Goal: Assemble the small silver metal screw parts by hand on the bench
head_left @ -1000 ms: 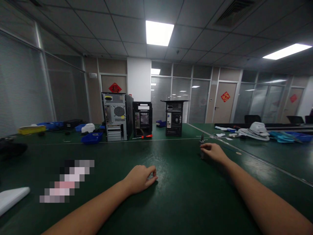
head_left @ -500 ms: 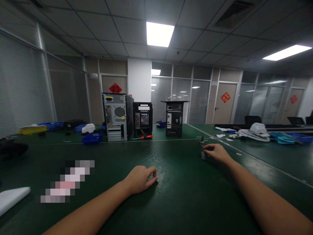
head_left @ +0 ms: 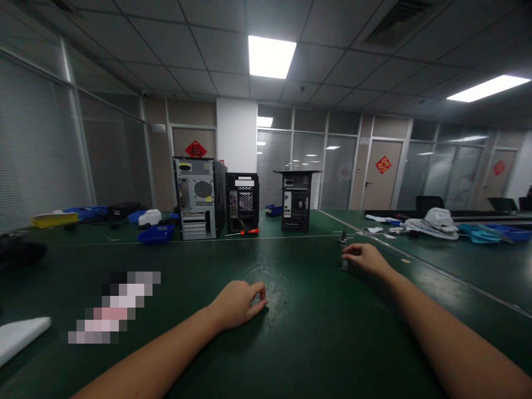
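My left hand (head_left: 239,303) rests on the green table (head_left: 316,332) with its fingers curled under; nothing shows inside them. My right hand (head_left: 364,259) reaches further out to the right and its fingers close around a small grey metal object (head_left: 344,265) standing on the table. A second small metal piece (head_left: 343,237) stands just behind it, apart from the hand.
Three computer cases (head_left: 199,197) (head_left: 242,200) (head_left: 296,200) stand at the back, with a red-handled screwdriver (head_left: 246,232) before them. Blue trays (head_left: 155,235) and a yellow tray (head_left: 53,220) lie back left. A white cap (head_left: 436,221) lies at the right, a white item (head_left: 20,337) at the near left.
My right hand has shifted slightly on the small metal object, with barely any movement. My left hand has stayed still.
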{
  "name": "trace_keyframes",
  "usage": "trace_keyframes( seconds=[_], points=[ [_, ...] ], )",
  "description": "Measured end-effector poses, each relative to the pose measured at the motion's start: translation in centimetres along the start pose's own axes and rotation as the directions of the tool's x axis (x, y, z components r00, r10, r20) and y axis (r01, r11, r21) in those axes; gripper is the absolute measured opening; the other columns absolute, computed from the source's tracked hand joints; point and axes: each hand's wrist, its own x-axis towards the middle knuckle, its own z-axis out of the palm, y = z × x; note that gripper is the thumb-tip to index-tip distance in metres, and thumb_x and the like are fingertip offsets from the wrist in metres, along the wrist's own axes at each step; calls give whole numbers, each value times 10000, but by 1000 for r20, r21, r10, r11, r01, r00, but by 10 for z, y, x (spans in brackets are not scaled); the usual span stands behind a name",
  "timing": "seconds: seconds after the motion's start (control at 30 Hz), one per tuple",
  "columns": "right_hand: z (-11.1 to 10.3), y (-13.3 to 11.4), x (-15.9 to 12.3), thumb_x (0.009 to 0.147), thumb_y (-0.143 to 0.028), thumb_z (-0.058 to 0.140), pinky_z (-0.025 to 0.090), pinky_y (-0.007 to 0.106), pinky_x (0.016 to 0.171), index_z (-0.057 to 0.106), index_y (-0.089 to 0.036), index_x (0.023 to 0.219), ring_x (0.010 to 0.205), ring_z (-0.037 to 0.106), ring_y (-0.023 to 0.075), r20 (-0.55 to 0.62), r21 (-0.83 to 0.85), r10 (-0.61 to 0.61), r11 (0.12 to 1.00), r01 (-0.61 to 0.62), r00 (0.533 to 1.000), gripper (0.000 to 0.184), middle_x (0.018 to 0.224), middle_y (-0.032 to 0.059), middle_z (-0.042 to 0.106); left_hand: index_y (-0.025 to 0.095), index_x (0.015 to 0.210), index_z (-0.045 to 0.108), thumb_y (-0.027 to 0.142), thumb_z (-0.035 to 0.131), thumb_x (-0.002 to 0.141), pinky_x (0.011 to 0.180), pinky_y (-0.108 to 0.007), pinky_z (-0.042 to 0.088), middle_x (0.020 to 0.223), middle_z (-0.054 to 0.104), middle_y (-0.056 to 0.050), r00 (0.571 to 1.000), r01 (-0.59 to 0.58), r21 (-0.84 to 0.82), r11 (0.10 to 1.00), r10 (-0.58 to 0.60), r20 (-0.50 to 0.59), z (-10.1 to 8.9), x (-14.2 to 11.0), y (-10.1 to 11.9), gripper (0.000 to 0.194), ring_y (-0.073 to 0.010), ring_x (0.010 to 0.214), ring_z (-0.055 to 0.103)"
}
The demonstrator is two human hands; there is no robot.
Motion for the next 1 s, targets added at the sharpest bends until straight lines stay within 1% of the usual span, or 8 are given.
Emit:
trace_keyframes(
  seconds=[0.2, 0.4, 0.5, 0.63, 0.83, 1.0],
  points=[
    [-1, 2, -1, 764, -366, 733, 575, 339, 708, 763, -168, 954, 757, 715, 227, -65, 35, 14, 999, -11, 998, 276, 897, 96, 769, 255, 1054, 613, 454, 489, 971, 673, -286, 444, 786, 688, -11, 1000, -7, -7, 1000, 7, 7, 0, 0, -1, 249, -201, 727, 647],
    [-1, 3, -1, 759, -374, 730, 565, 320, 688, 767, -178, 944, 782, 711, 231, 7, 14, 40, 999, -40, 999, 272, 885, 87, 769, 252, 1053, 608, 462, 477, 977, 682, -286, 455, 778, 679, -8, 1000, -8, -6, 1000, 8, -1, 2, 0, -2, 259, -194, 716, 646],
    [-1, 1, -1, 781, -405, 714, 558, 327, 721, 771, -183, 966, 793, 709, 233, 3, -1, 20, 1000, -20, 1000, 294, 904, 84, 771, 252, 1053, 607, 469, 474, 977, 681, -279, 455, 784, 682, -10, 1000, -3, 0, 1000, 3, 0, 2, 0, -1, 266, -190, 720, 649],
    [-2, 0, -2, 811, -396, 690, 548, 329, 754, 757, -194, 1029, 821, 711, 232, -12, 6, 2, 1000, -2, 1000, 305, 959, 80, 771, 255, 1051, 613, 458, 482, 972, 668, -273, 452, 800, 689, -13, 1000, -2, 0, 1000, 2, 5, 0, 0, 0, 254, -192, 725, 650],
    [-2, -1, -2, 784, -389, 708, 530, 352, 831, 764, -211, 977, 902, 705, 254, -19, -50, -39, 998, 38, 999, 268, 970, 69, 769, 252, 1055, 621, 449, 498, 963, 677, -271, 457, 802, 695, -21, 1000, 6, -1, 1000, -6, 2, 0, 0, 0, 250, -191, 722, 650],
    [-3, -7, -2, 765, -393, 728, 519, 366, 858, 782, -233, 941, 948, 695, 273, 10, -117, -26, 993, 27, 1000, 243, 995, 66, 769, 253, 1052, 613, 454, 494, 965, 673, -277, 456, 804, 697, -17, 1000, -3, -10, 1000, 3, 5, -1, 0, 0, 249, -195, 732, 654]
  ],
)
